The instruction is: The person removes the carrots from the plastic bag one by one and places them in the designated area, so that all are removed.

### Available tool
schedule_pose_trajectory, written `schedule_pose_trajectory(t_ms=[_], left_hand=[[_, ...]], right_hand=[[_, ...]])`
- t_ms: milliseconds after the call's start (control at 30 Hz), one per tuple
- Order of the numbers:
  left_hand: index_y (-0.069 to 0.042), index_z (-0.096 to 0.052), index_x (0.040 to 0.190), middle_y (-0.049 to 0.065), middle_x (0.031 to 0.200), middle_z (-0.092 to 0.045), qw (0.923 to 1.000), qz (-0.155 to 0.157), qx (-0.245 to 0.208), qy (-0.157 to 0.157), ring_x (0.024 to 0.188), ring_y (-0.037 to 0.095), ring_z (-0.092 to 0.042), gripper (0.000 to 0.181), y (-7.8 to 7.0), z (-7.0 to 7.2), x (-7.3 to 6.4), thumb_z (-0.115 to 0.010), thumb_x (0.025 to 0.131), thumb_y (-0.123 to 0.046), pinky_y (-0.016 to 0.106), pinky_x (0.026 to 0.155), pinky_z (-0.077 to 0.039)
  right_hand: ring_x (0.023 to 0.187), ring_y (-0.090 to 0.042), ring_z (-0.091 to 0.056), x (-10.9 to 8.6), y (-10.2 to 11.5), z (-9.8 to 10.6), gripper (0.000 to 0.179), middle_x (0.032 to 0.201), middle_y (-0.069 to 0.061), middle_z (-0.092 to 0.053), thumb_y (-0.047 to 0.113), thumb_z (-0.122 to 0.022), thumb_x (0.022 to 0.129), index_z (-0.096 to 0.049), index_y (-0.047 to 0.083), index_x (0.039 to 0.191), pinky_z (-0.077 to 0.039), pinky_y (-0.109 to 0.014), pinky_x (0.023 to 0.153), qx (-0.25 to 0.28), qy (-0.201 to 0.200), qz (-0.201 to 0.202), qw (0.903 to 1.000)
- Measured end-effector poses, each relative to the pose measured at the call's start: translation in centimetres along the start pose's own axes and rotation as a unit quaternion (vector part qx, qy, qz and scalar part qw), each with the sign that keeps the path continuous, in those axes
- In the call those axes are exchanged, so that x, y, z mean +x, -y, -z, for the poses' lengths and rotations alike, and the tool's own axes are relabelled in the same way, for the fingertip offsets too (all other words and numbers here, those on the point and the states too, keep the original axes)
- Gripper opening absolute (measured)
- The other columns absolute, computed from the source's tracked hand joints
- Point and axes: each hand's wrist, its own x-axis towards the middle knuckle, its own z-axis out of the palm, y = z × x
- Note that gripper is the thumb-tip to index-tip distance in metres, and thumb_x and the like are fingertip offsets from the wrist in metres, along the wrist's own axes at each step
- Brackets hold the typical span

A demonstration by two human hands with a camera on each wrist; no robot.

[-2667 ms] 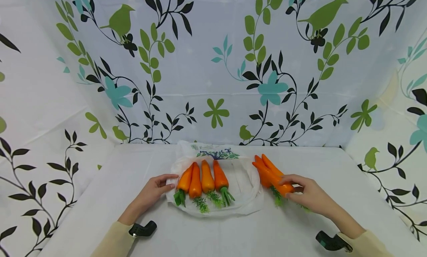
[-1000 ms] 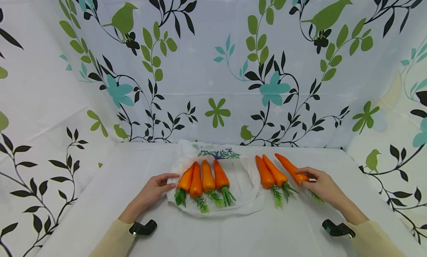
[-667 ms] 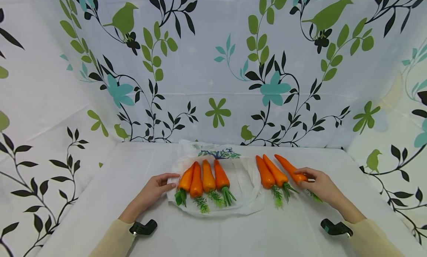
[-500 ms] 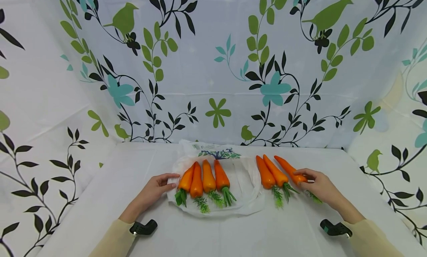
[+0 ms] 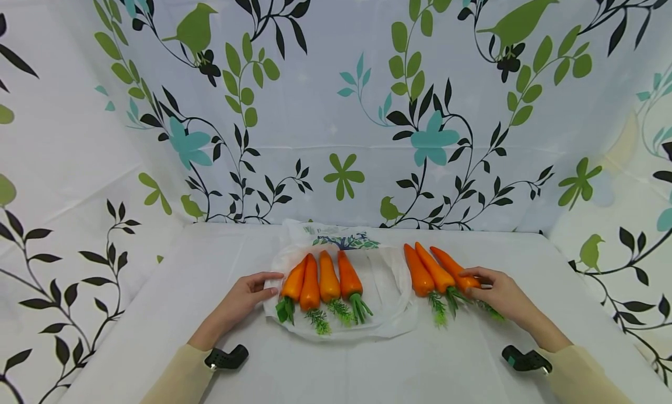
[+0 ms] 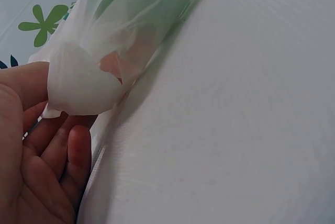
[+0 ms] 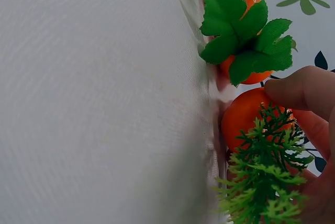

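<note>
A translucent white plastic bag [image 5: 388, 287] lies flat with several orange toy carrots [image 5: 329, 278] side by side on its left part, green tops towards me. My left hand [image 5: 242, 302] pinches the bag's left edge between thumb and fingers; the left wrist view shows the film [image 6: 84, 82] between them. Right of the bag lie two more carrots [image 5: 418, 274], tips pointing away. My right hand [image 5: 501, 293] grips a third carrot [image 5: 448, 263] by its thick end, close beside them. In the right wrist view its feathery green top [image 7: 264, 171] hangs below the thumb.
A white cloth covers the table [image 5: 341, 375]. Behind it hangs a curtain [image 5: 294, 112] printed with birds and leaves. Black wrist cameras [image 5: 227, 358] sit at both sleeves.
The carrots at right, earlier bunched under my right hand, now lie spread in a row. My right hand has since slid the last carrot slightly left, towards its neighbours. My left hand stays put.
</note>
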Motion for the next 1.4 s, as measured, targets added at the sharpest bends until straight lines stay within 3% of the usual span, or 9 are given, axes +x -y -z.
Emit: schedule_pose_trajectory(t_ms=[267,500,600,967,1200,1300,1400], left_hand=[[-0.011,-0.065,0.132,0.017,0.150,-0.045,1.0000,-0.003,-0.003,-0.001,0.134,0.031,-0.038,0.040,-0.2,-0.1,-0.1,-0.070,0.094,-0.022,0.055,0.112,-0.026],[-0.011,-0.065,0.132,0.017,0.150,-0.044,1.0000,0.000,-0.005,-0.001,0.139,0.035,-0.035,0.040,-0.2,-0.1,0.0,-0.070,0.094,-0.022,0.056,0.112,-0.024],[-0.010,-0.065,0.132,0.017,0.151,-0.044,1.0000,0.000,-0.005,0.000,0.142,0.037,-0.032,0.040,-0.2,-0.1,0.0,-0.070,0.094,-0.022,0.057,0.112,-0.023],[-0.010,-0.064,0.132,0.018,0.151,-0.043,1.0000,-0.007,-0.001,0.000,0.143,0.040,-0.030,0.040,-0.2,-0.1,-0.1,-0.069,0.095,-0.021,0.058,0.111,-0.025],[-0.010,-0.064,0.132,0.018,0.149,-0.046,1.0000,-0.008,-0.002,0.001,0.138,0.038,-0.038,0.040,-0.2,0.0,-0.1,-0.069,0.095,-0.021,0.056,0.110,-0.030],[-0.010,-0.064,0.132,0.018,0.151,-0.044,1.0000,-0.008,-0.003,0.001,0.142,0.039,-0.031,0.040,-0.2,0.0,-0.1,-0.069,0.095,-0.021,0.057,0.111,-0.026],[-0.010,-0.064,0.132,0.018,0.150,-0.044,1.0000,-0.008,-0.002,0.002,0.141,0.039,-0.033,0.039,-0.2,0.0,-0.1,-0.069,0.095,-0.022,0.057,0.111,-0.026]], right_hand=[[0.113,-0.041,-0.058,0.0,0.1,0.0,0.041,0.133,-0.022,-0.058,0.019,-0.070,0.093,-0.064,0.007,0.131,-0.052,-0.030,0.082,-0.011,-0.006,0.015,0.9998],[0.116,-0.042,-0.056,-0.1,0.3,0.0,0.046,0.133,-0.023,-0.058,0.021,-0.070,0.094,-0.059,0.005,0.137,-0.051,-0.050,0.089,-0.023,-0.008,0.037,0.9990],[0.118,-0.042,-0.056,-0.2,0.3,0.1,0.045,0.134,-0.023,-0.058,0.019,-0.069,0.094,-0.059,0.004,0.136,-0.050,-0.052,0.090,-0.021,-0.010,0.039,0.9990],[0.114,-0.041,-0.059,-0.6,1.1,1.2,0.046,0.132,-0.023,-0.059,0.020,-0.069,0.095,-0.059,0.001,0.135,-0.054,-0.043,0.086,-0.014,-0.009,0.032,0.9993],[0.111,-0.038,-0.060,-0.8,2.4,1.6,0.045,0.130,-0.021,-0.061,0.021,-0.070,0.095,-0.060,0.004,0.135,-0.052,-0.026,0.083,-0.034,-0.026,0.041,0.9982],[0.107,-0.036,-0.062,-0.8,3.0,1.4,0.044,0.128,-0.021,-0.063,0.020,-0.070,0.094,-0.061,0.005,0.134,-0.053,-0.031,0.085,-0.038,-0.033,0.041,0.9979],[0.105,-0.037,-0.063,-0.7,3.7,1.1,0.043,0.127,-0.022,-0.063,0.017,-0.070,0.094,-0.061,0.005,0.134,-0.054,-0.039,0.086,-0.032,-0.034,0.042,0.9980]])
